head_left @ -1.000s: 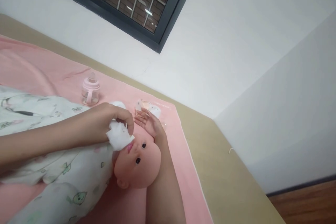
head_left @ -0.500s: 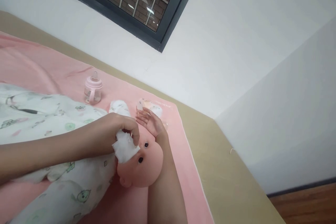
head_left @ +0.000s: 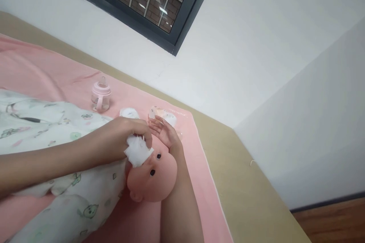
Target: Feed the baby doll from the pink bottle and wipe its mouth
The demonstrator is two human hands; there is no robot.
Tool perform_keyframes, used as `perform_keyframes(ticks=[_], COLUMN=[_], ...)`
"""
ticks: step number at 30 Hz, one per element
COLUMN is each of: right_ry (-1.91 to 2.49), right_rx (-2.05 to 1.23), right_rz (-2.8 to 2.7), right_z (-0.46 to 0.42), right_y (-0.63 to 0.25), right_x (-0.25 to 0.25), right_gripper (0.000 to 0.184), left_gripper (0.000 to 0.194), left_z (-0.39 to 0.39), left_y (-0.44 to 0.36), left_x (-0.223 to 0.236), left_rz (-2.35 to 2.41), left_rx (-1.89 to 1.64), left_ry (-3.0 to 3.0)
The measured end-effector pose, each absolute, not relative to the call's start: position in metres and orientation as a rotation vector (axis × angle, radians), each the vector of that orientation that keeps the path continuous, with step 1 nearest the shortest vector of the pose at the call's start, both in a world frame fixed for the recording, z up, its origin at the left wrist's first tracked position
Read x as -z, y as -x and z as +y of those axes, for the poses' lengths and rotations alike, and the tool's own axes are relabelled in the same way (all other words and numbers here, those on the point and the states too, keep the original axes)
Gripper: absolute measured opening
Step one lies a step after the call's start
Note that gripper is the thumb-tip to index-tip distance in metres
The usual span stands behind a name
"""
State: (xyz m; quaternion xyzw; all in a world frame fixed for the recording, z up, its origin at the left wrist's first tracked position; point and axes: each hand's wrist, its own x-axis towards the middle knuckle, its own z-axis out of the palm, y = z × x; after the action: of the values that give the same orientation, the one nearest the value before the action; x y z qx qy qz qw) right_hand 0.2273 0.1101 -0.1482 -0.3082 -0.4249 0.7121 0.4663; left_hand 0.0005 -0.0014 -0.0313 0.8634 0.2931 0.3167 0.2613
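My left hand (head_left: 129, 131) reaches in from the left edge, its fingers closed on a crumpled white tissue (head_left: 138, 152). The tissue lies against the lower face of a baby doll (head_left: 164, 184) and hides its mouth area. Both dark eyes of the doll show. The doll lies on its back, dressed in a white printed outfit (head_left: 94, 193). From the bottom edge my right arm passes beside and partly behind the doll's head. My right hand (head_left: 165, 133) is open beyond the head, palm showing and fingers loosely stretched to the left; its thumb is not clearly visible.
A pink baby bottle (head_left: 101, 97) stands on the pink blanket (head_left: 211, 197). Near my right fingers lies a clear and white item (head_left: 171, 118) I cannot make out. The beige surface (head_left: 245, 197) borders a white wall (head_left: 270, 45) with a dark-framed window (head_left: 171, 40).
My left hand and the tissue have shifted slightly up across the doll's lower face, uncovering more of the near cheek. My right arm stays in place.
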Motion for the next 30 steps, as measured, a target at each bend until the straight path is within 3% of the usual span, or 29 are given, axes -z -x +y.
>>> perform_keyframes(ticks=[10, 30], right_ry=[0.747, 0.763], right_rx=[-1.761, -1.750], right_rz=[-1.024, -1.036], right_z=[0.108, 0.107], right_y=[-0.227, -0.226], right_x=[0.146, 0.145], right_gripper=[0.029, 0.028], left_gripper=[0.015, 0.025], left_z=[0.004, 0.008], left_y=[0.012, 0.011], left_x=[0.026, 0.028], left_rz=[0.828, 0.880], left_rx=[-0.483, -0.597], left_ry=[-2.113, -2.343])
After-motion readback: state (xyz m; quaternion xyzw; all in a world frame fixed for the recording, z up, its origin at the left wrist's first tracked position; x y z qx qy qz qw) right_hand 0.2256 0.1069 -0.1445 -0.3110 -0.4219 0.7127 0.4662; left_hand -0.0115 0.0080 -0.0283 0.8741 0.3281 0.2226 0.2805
